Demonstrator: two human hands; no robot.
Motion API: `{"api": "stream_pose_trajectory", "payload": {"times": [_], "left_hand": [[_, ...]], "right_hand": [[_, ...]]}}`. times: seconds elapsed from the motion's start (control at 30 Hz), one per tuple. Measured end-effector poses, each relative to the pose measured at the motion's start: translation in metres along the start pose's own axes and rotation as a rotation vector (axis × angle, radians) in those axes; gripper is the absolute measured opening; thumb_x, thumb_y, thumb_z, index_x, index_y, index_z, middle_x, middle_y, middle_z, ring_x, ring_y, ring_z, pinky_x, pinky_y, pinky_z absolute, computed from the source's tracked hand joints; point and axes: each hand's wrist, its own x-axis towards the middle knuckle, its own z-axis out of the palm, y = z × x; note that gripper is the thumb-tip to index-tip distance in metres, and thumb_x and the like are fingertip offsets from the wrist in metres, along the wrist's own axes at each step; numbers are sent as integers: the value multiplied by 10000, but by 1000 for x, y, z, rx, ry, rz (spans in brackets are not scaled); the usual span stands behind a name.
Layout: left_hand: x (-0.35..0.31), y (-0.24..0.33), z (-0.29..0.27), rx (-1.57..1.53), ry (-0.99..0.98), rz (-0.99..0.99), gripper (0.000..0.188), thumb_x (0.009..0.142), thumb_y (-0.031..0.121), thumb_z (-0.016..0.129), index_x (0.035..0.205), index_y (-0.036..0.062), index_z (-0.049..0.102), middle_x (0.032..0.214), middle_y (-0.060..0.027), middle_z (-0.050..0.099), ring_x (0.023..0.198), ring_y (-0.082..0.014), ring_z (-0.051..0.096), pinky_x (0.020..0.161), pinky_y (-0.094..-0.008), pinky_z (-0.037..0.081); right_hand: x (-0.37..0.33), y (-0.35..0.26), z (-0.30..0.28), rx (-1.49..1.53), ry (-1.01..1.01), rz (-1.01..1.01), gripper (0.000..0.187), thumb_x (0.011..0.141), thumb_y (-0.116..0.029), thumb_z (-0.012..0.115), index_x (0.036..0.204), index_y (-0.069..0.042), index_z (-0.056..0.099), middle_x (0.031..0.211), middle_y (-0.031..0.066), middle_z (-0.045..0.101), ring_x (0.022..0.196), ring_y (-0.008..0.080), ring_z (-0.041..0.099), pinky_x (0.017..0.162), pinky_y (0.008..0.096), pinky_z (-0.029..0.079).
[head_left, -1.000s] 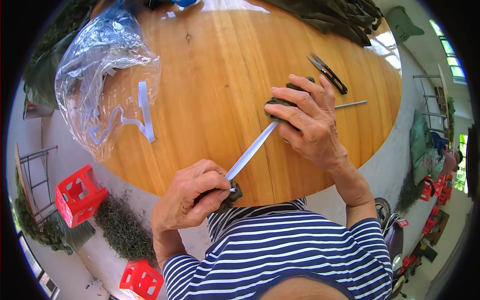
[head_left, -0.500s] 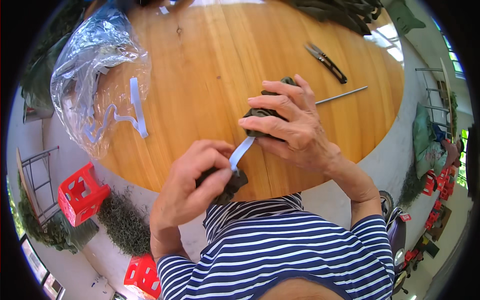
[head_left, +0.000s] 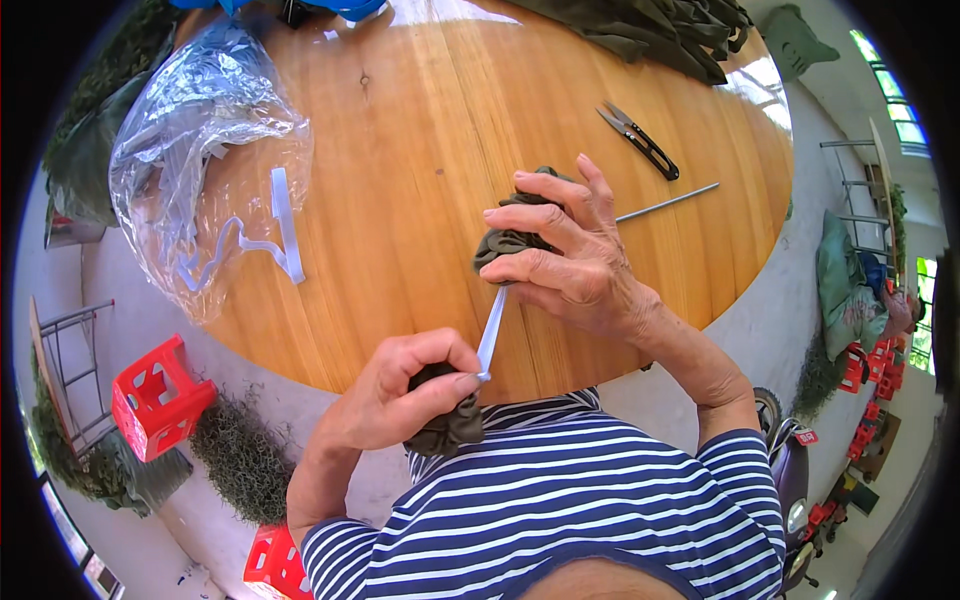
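Between my hands a white elastic band [head_left: 493, 332] is stretched taut. My left hand [head_left: 410, 385], low at the table's near edge, pinches its lower end together with a bunch of dark olive fabric [head_left: 448, 430]. Farther up and to the right, my right hand [head_left: 565, 245] closes over another gathered bunch of the dark olive fabric [head_left: 515, 240], out of which the band comes. Whether both bunches are one piece of cloth I cannot tell. Just beyond my right hand a thin metal rod [head_left: 672, 202] lies on the wood; its near end is hidden behind the hand.
Black-handled thread snips [head_left: 640, 142] lie at the right of the round wooden table [head_left: 400, 180]. A clear plastic bag [head_left: 215, 110] with white elastic [head_left: 286, 225] spilling out sits at left. Dark cloth [head_left: 650, 30] is heaped at the far edge. A red stool [head_left: 160, 395] stands on the floor at left.
My left hand has drawn down toward me with its fabric bunch, and the band between my hands is longer and tighter. My right hand keeps its grip. The whole view has shifted slightly.
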Motion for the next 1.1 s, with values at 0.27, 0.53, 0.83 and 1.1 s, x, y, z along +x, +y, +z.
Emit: {"api": "stream_pose_trajectory", "payload": {"times": [0.27, 0.53, 0.83, 1.1], "left_hand": [[-17, -3, -9, 92, -62, -2, 87, 800, 87, 572, 787, 1, 565, 678, -39, 529, 600, -114, 501, 532, -243, 378], [-38, -9, -23, 155, -26, -6, 58, 784, 44, 537, 810, -4, 558, 643, -65, 543, 571, -141, 527, 520, -259, 403], [-13, -16, 5, 165, 202, 76, 60, 807, 59, 544, 815, 0, 552, 642, -64, 535, 577, -127, 509, 536, -251, 407], [-12, -18, 12, 166, 229, 73, 82, 809, 65, 562, 796, -15, 545, 691, -30, 533, 635, -92, 483, 580, -223, 391]], "right_hand": [[3, 4, -3, -43, -21, 52, 268, 558, -166, 759, 787, -268, 664, 1056, -74, 575, 1149, 209, 415, 1022, 497, 144], [1, 13, -7, -159, 5, 78, 224, 595, -165, 735, 775, -278, 662, 1043, -98, 573, 1133, 203, 426, 1017, 504, 136], [-3, -7, 1, -87, -110, -55, 405, 583, -189, 756, 956, -289, 638, 1184, -46, 520, 1170, 236, 402, 1045, 475, 137], [7, 27, -57, -207, 94, 268, 478, 716, -283, 683, 1136, -104, 542, 1171, 103, 502, 1115, 282, 418, 945, 408, 310]]}}
